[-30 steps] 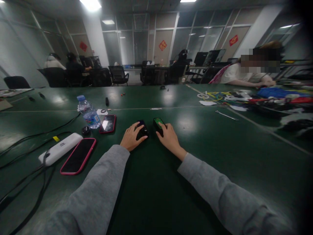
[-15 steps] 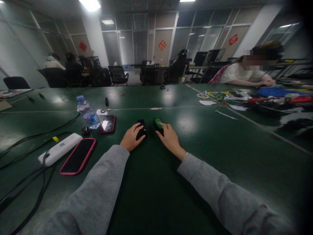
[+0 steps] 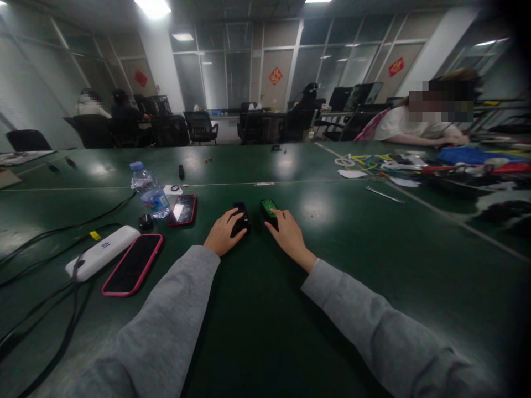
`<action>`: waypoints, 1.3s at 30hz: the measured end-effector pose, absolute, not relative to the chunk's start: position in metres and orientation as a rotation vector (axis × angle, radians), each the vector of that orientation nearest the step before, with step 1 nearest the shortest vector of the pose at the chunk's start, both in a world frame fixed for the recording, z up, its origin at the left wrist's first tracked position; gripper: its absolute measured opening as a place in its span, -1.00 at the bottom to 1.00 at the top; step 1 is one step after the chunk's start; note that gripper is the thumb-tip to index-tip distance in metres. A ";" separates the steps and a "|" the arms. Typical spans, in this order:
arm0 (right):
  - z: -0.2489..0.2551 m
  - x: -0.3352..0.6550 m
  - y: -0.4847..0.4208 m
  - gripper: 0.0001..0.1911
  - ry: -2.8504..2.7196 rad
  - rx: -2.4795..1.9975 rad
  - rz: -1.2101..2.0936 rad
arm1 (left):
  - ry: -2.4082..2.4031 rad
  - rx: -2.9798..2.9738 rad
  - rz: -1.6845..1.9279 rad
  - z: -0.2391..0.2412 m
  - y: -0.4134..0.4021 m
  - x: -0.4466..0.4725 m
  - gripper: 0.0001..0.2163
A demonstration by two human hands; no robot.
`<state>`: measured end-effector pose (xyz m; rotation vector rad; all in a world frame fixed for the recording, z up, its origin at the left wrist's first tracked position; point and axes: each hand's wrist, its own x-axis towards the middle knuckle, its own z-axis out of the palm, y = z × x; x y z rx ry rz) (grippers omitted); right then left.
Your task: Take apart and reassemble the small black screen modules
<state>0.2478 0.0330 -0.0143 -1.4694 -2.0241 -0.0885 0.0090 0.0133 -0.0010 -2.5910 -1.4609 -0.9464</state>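
My left hand point(image 3: 225, 231) rests on a small black plastic part point(image 3: 240, 208) lying on the table. Its fingers curl over the top and the thumb bears on the near side, so much of the part is covered. A hand's width to the right, my right hand point(image 3: 290, 233) holds a black case with a green circuit board point(image 3: 269, 205) on its upper face. The index finger touches the board, while the thumb presses the case's near left side. Both pieces stay on the tabletop, with a narrow gap between them.
On the green table point(image 3: 257, 331) to my left are a water bottle point(image 3: 151, 193), two red-edged phones point(image 3: 133, 265) point(image 3: 183, 210), a white power bank point(image 3: 103, 252) and black cables. A wrench point(image 3: 385, 194) and a cluttered pile point(image 3: 464, 166) lie right, near a seated person point(image 3: 410, 124).
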 end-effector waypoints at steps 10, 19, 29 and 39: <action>-0.020 0.255 0.047 -0.54 -1.811 -1.354 0.196 | -1.474 -2.597 -0.951 0.001 0.011 0.009 -0.56; -0.030 0.272 0.067 -0.54 -1.509 -1.540 0.284 | -1.489 -2.612 -0.956 -0.001 0.012 0.008 -0.54; -0.030 0.269 0.065 -0.39 -1.564 -1.496 0.185 | -1.496 -2.599 -0.961 0.001 0.011 0.009 -0.54; -0.021 0.267 0.057 -0.45 -1.514 -1.434 0.321 | -1.508 -2.605 -0.949 0.000 0.012 0.009 -0.54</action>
